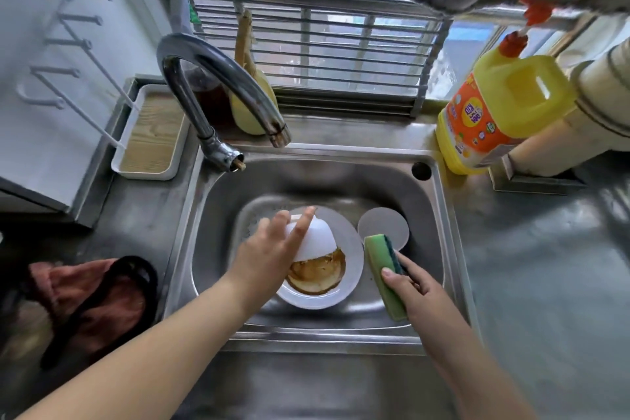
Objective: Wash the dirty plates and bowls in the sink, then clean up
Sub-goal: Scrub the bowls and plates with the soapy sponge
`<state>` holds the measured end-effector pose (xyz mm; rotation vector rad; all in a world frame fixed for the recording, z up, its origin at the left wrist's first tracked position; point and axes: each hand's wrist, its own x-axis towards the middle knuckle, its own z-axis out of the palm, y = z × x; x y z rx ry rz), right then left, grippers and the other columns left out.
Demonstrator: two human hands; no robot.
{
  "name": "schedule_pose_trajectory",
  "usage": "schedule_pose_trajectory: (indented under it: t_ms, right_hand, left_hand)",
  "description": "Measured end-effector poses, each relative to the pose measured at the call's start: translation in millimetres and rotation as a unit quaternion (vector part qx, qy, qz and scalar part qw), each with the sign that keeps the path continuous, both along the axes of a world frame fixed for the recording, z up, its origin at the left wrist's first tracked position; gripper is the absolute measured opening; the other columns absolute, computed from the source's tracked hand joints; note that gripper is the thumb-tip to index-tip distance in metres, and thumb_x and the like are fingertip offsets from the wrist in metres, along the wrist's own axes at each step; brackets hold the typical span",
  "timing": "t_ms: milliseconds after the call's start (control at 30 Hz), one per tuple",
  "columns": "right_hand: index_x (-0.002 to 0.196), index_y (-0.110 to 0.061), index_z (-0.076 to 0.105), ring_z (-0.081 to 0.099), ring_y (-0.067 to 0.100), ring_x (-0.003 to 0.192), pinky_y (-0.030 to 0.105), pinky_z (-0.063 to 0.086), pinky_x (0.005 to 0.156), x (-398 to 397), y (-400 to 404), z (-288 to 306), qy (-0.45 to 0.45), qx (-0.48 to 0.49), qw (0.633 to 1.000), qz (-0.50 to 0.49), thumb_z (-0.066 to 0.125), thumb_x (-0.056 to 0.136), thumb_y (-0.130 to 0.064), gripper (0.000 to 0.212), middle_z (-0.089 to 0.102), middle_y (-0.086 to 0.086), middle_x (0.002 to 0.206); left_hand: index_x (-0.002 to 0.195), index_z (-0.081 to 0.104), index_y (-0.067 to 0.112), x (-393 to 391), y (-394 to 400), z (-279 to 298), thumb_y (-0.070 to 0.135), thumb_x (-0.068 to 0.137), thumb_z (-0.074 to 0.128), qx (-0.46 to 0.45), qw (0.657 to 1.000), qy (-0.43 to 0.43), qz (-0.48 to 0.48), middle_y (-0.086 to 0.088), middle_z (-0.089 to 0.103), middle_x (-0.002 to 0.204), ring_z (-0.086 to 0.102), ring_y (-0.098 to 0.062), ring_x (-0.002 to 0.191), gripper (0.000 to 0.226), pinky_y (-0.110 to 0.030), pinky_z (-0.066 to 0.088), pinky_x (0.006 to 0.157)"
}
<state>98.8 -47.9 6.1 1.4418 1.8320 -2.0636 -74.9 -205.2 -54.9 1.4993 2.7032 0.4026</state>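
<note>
Bowl (315, 238) under faucet (218, 85), detergent jug (494, 112) beside.

In sink (439, 201): plate (351, 249) at centre, bowl (315, 239) tilted on it under left hand (269, 252); disc (383, 227) just right of plate. Sponge (383, 278) in right hand (414, 290), right of plate. Tap (218, 78) at rear left. Tray (150, 136) left of tap. Bottle (494, 112) at rear right. Cloth (92, 300) on counter (545, 266), left of sink.
</note>
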Motion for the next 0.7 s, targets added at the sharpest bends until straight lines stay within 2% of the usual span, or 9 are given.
schedule_pose_trajectory:
  t_ms: [133,233,300,367,400,500,567,667,700]
  right_hand:
    - [0.120,-0.045,0.050,0.060,0.005,0.096,0.016,0.045,0.067,8.9,0.0,6.1,0.002,0.027,1.000,0.009,0.062,0.091,-0.027,0.036,0.063,-0.011,0.106]
    - [0.123,-0.046,0.049,0.059,0.005,0.097,0.016,0.044,0.069,12.1,0.0,11.2,-0.011,0.063,0.997,0.037,0.062,0.091,-0.029,0.039,0.062,-0.009,0.107]
    - [0.131,-0.045,0.048,0.058,0.006,0.101,0.019,0.046,0.078,12.7,-2.4,11.3,-0.030,0.114,0.990,0.076,0.063,0.089,-0.034,0.045,0.059,-0.009,0.115]
    - [0.135,-0.044,0.045,0.054,0.005,0.106,0.023,0.045,0.091,7.1,-9.2,10.2,-0.051,0.193,0.970,0.138,0.065,0.087,-0.039,0.052,0.053,-0.008,0.121]
    - [0.136,-0.043,0.045,0.052,0.007,0.108,0.024,0.043,0.095,1.1,-13.7,9.6,-0.052,0.238,0.954,0.172,0.066,0.086,-0.040,0.055,0.050,-0.007,0.121]
    - [0.139,-0.039,0.044,0.043,0.017,0.118,0.027,0.034,0.104,-30.9,-25.5,1.2,-0.037,0.416,0.865,0.279,0.063,0.086,-0.044,0.056,0.046,-0.002,0.128]
    - [0.142,-0.038,0.040,0.038,0.023,0.122,0.030,0.029,0.106,-53.1,-34.1,-6.2,-0.061,0.468,0.818,0.329,0.056,0.090,-0.047,0.055,0.042,0.003,0.136]
    - [0.138,-0.038,0.048,0.043,0.029,0.118,0.036,0.036,0.103,-66.7,-43.7,-19.2,-0.050,0.439,0.818,0.368,0.048,0.091,-0.048,0.048,0.046,0.009,0.131]
    - [0.131,-0.035,0.057,0.051,0.032,0.110,0.039,0.044,0.096,-64.3,-42.9,-25.0,-0.019,0.470,0.798,0.377,0.047,0.088,-0.047,0.045,0.053,0.011,0.123]
  left_hand:
    - [0.140,0.031,0.014,1.8,-2.5,10.1,-0.010,0.049,0.072,0.026,0.999,0.043,0.013,-0.016,0.043,0.111,0.055,-0.034,0.067,0.103,-0.033,0.049,0.034]
    - [0.146,0.024,0.019,7.4,3.6,21.4,-0.011,0.067,0.064,0.073,0.988,-0.082,0.111,-0.019,0.047,0.122,0.057,-0.038,0.087,0.094,-0.041,0.055,0.059]
    - [0.149,0.017,0.029,5.3,6.3,25.3,-0.004,0.085,0.047,0.108,0.915,-0.288,0.259,-0.010,0.036,0.139,0.048,-0.035,0.113,0.078,-0.043,0.052,0.084]
    - [0.146,0.020,0.036,2.6,9.8,21.2,0.005,0.092,0.042,0.129,0.806,-0.471,0.334,-0.004,0.036,0.137,0.045,-0.035,0.119,0.066,-0.047,0.057,0.080]
    - [0.144,0.022,0.040,4.4,10.4,23.3,0.012,0.096,0.044,0.134,0.792,-0.496,0.330,-0.003,0.037,0.134,0.048,-0.036,0.118,0.060,-0.048,0.058,0.076]
    - [0.129,0.028,0.065,15.7,12.2,30.6,0.042,0.099,0.042,0.146,0.844,-0.460,0.234,0.004,0.037,0.135,0.050,-0.032,0.119,0.041,-0.055,0.052,0.087]
    - [0.115,0.030,0.077,20.4,15.4,28.3,0.050,0.097,0.039,0.145,0.867,-0.433,0.198,-0.001,0.041,0.135,0.053,-0.030,0.116,0.034,-0.058,0.050,0.089]
    - [0.125,0.032,0.067,16.3,17.2,30.3,0.051,0.096,0.037,0.181,0.833,-0.470,0.229,-0.006,0.045,0.129,0.056,-0.027,0.111,0.033,-0.057,0.051,0.088]
    - [0.129,0.033,0.061,12.6,15.2,27.4,0.047,0.098,0.037,0.183,0.829,-0.472,0.238,-0.006,0.047,0.129,0.055,-0.025,0.111,0.034,-0.055,0.049,0.091]
